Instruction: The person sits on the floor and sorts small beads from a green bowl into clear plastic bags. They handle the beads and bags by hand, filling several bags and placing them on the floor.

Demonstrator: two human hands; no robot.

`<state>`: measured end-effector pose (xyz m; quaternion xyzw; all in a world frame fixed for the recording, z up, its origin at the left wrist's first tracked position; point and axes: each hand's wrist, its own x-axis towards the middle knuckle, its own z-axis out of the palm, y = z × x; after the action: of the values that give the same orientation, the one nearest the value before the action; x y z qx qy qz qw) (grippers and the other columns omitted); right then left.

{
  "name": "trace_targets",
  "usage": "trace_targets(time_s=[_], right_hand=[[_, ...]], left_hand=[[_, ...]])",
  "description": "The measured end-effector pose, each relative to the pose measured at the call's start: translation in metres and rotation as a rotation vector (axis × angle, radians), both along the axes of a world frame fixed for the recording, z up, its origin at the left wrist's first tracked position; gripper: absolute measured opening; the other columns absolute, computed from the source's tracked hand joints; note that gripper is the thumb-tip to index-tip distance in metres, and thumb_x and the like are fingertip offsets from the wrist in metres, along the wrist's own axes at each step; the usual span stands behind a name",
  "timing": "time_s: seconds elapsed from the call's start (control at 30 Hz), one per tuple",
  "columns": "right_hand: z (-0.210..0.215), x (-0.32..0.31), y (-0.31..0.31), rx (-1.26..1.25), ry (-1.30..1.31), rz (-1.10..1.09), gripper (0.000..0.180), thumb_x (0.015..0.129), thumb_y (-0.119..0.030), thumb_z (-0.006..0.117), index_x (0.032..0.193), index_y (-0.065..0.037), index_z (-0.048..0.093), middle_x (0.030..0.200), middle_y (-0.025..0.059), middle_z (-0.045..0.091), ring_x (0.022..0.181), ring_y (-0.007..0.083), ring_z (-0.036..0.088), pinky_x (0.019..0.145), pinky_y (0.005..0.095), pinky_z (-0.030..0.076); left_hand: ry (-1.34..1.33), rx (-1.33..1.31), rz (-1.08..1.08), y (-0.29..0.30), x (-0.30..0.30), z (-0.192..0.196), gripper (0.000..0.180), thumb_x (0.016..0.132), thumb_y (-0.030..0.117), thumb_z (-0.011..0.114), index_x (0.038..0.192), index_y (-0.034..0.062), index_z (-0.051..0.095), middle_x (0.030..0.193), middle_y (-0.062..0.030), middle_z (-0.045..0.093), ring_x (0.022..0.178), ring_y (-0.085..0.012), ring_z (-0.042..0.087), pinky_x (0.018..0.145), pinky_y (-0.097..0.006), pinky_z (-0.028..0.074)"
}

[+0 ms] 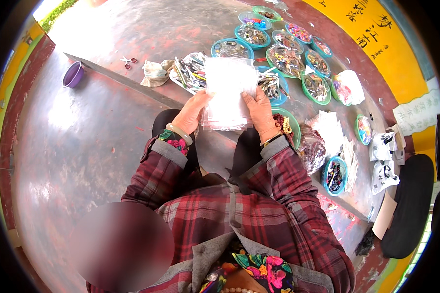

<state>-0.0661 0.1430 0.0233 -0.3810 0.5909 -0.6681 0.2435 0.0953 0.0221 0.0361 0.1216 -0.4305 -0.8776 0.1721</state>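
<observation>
Between my two hands is a stack of clear plastic bags [230,93], held up over my knees with its edges roughly lined up. My left hand [192,113] grips the left edge of the stack, fingers partly hidden behind it. On the right edge my right hand [261,113] is closed, the thumb lying on top of the plastic. Just beyond the stack lies a white bag of pens [189,71]. A blue basin [280,100] holding more pens stands behind the right hand, and the stack covers part of it.
Several basins of small goods crowd the floor ahead and right, among them a green basin [293,128] with beads and a blue basin [344,183]. White plastic bags [384,176] lie far right. Scissors [127,62], a cloth bag [156,73] and a purple basin [73,74] are at left.
</observation>
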Motion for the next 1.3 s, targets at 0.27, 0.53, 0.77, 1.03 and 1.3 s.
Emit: trace_targets(time_s=[0.27, 0.53, 0.77, 1.03, 1.3], right_hand=[[-0.006, -0.001, 0.002, -0.005, 0.134, -0.12, 0.022, 0.083, -0.009, 0.054, 0.104, -0.001, 0.052, 0.093, 0.0056, 0.059, 0.08, 0.013, 0.052, 0.074, 0.0274, 0.043], [-0.027, 0.008, 0.009, 0.075, -0.116, 0.071, 0.044, 0.072, -0.004, 0.063, 0.113, -0.004, 0.05, 0.102, 0.0044, 0.057, 0.09, 0.0123, 0.052, 0.082, 0.0267, 0.042], [-0.03, 0.011, 0.027, 0.357, 0.377, -0.029, 0.038, 0.074, -0.009, 0.053, 0.111, -0.003, 0.05, 0.083, 0.0201, 0.061, 0.081, 0.0329, 0.06, 0.07, 0.0357, 0.047], [-0.025, 0.01, 0.046, 0.427, 0.492, -0.112, 0.034, 0.079, -0.007, 0.055, 0.113, -0.005, 0.051, 0.072, 0.0117, 0.063, 0.06, 0.0234, 0.063, 0.053, 0.0317, 0.048], [-0.012, 0.009, 0.044, 0.485, 0.526, -0.05, 0.029, 0.079, -0.01, 0.056, 0.108, -0.008, 0.055, 0.076, 0.0148, 0.063, 0.066, 0.0304, 0.061, 0.057, 0.0349, 0.048]], left_hand=[[-0.136, -0.228, 0.066, 0.0, -0.007, -0.027, 0.029, 0.082, 0.004, 0.055, 0.109, -0.0044, 0.049, 0.103, -0.0059, 0.056, 0.094, -0.0109, 0.053, 0.081, -0.025, 0.042], [-0.265, -0.458, 0.17, 0.003, -0.004, -0.022, 0.026, 0.08, 0.0, 0.054, 0.105, -0.0044, 0.051, 0.093, -0.0038, 0.056, 0.083, -0.0094, 0.053, 0.075, -0.025, 0.044], [-0.473, -0.489, 0.135, 0.008, 0.0, -0.056, 0.027, 0.077, -0.003, 0.055, 0.104, -0.005, 0.052, 0.092, -0.0064, 0.059, 0.082, -0.0115, 0.055, 0.074, -0.026, 0.045], [-0.645, -0.552, 0.099, 0.005, -0.02, -0.164, 0.029, 0.075, -0.003, 0.055, 0.105, -0.0039, 0.053, 0.094, -0.0083, 0.06, 0.084, -0.0135, 0.056, 0.075, -0.025, 0.045], [-0.445, -0.703, -0.152, -0.029, -0.074, -0.254, 0.029, 0.076, 0.007, 0.061, 0.103, -0.0002, 0.056, 0.092, -0.0057, 0.061, 0.085, -0.0126, 0.056, 0.076, -0.026, 0.045]])
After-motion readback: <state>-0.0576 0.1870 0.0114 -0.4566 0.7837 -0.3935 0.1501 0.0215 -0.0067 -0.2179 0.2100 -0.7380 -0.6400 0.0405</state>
